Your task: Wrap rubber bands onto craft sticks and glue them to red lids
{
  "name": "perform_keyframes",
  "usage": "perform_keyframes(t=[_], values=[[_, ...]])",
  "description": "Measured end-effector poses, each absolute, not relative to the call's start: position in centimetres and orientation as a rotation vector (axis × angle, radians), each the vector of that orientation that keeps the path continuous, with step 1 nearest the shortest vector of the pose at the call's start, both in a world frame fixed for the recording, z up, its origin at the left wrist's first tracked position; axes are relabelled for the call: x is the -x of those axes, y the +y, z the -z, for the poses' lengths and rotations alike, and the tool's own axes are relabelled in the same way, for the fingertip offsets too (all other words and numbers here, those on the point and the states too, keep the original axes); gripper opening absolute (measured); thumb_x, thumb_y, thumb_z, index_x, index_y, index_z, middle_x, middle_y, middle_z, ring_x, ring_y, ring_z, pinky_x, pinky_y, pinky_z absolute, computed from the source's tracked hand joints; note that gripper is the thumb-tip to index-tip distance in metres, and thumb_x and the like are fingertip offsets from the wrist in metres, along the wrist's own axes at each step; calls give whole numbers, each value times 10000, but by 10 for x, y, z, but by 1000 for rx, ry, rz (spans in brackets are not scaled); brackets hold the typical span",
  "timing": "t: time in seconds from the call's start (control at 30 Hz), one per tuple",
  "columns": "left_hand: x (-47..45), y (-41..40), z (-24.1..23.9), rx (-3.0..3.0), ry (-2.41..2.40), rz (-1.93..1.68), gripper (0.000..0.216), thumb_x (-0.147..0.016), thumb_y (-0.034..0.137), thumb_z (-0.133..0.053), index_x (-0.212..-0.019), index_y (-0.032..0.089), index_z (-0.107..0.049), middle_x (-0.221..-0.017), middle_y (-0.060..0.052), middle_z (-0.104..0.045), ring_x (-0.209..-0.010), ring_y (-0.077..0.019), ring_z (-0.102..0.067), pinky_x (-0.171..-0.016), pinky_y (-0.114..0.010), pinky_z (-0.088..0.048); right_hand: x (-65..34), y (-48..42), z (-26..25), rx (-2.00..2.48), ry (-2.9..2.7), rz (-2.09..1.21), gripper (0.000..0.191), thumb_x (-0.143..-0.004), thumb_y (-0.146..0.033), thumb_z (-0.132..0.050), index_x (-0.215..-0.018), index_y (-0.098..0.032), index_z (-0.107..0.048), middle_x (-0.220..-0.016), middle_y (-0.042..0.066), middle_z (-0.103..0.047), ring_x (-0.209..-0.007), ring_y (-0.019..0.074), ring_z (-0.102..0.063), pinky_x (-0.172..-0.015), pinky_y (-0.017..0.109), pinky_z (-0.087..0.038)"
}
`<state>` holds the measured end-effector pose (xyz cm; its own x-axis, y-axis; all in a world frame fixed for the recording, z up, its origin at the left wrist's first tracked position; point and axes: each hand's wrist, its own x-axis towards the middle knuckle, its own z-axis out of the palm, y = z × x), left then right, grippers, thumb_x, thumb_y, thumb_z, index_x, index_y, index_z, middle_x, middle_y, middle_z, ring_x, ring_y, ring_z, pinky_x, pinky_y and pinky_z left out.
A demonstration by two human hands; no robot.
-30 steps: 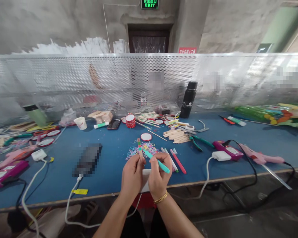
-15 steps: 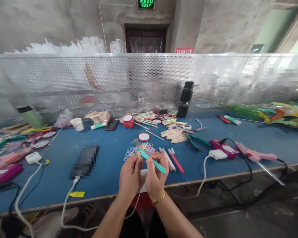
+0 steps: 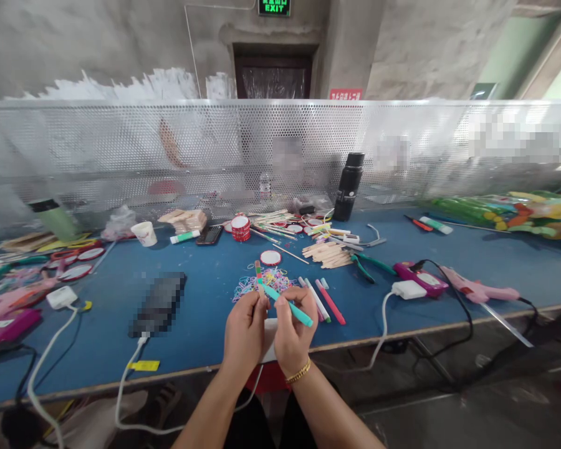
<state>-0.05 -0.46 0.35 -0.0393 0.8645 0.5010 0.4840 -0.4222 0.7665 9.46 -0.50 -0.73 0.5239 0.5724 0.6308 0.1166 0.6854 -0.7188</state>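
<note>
My left hand [image 3: 244, 325] is closed around the lower end of a wooden craft stick [image 3: 258, 272], which stands nearly upright and has red, green and other coloured bands on its upper part. In my right hand [image 3: 293, 330] is a turquoise marker pen [image 3: 295, 310], pinched between thumb and fingers. The marker's tip meets the stick just above my left fingertips. Behind my hands lies a pile of small coloured rubber bands [image 3: 243, 288]. Beside my right hand rest a pink marker [image 3: 330, 302] and other capped-looking pens [image 3: 318, 299].
Wooden craft sticks [image 3: 330, 254], green-handled pliers [image 3: 364, 269] and a pink glue gun [image 3: 479, 291] lie to the right. A black bottle [image 3: 349, 187] stands behind. On the left are a phone [image 3: 159, 305] with a cable and a paper cup [image 3: 144, 234]. Perforated metal screen [image 3: 206, 137] borders the back.
Both hands keep nearly the same place and grip. The coloured band next to the marker tip looks more turquoise, and the view has shifted very slightly.
</note>
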Motion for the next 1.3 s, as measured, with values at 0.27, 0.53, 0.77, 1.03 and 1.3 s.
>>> perform_keyframes(t=[0.27, 0.53, 0.77, 1.03, 1.3], values=[[1, -5, -2, -1876, 1435, -1426, 361, -997, 415, -469, -700, 220, -530, -704, -1, -572, -673, -186, -514, -648, -293, -372, -95, -6, 7, 792, -1027, -306, 110, -939, -224, -575, -830, -217, -584, -790, -4, -592, -734, 170, -582, -690, 325, -496], [0, -4, -2, -1873, 1438, -1430, 347, -1002, 408, -469, -723, 217, -549, -709, 5, -571, -677, -182, -517, -657, -290, -380, -95, -5, 8, 806, -1027, -314, 106, -940, -234, -577, -837, -216, -595, -786, 2, -601, -749, 182, -592, -708, 342, -504], [1, -4, -3, -1868, 1424, -1460, 375, -1006, 403, -484, -690, 213, -552, -725, -6, -616, -696, -186, -546, -646, -289, -371, -94, -5, 6, 812, -934, -314, 148, -947, -250, -583, -804, -212, -591, -766, -13, -582, -709, 160, -565, -671, 312, -483], [1, -4, -1, -1859, 1407, -1462, 374, -1000, 431, -480, -702, 215, -545, -701, 3, -573, -670, -181, -514, -642, -286, -374, -95, -7, 6, 781, -1031, -292, 118, -947, -225, -575, -830, -215, -591, -791, -5, -590, -735, 168, -579, -686, 319, -491], [0, -4, 0, -1854, 1431, -1460, 352, -994, 408, -478, -703, 216, -529, -701, 7, -556, -675, -181, -501, -650, -290, -365, -94, -5, 9, 810, -1049, -294, 116, -945, -227, -581, -829, -215, -589, -787, -5, -600, -751, 177, -585, -706, 333, -483]])
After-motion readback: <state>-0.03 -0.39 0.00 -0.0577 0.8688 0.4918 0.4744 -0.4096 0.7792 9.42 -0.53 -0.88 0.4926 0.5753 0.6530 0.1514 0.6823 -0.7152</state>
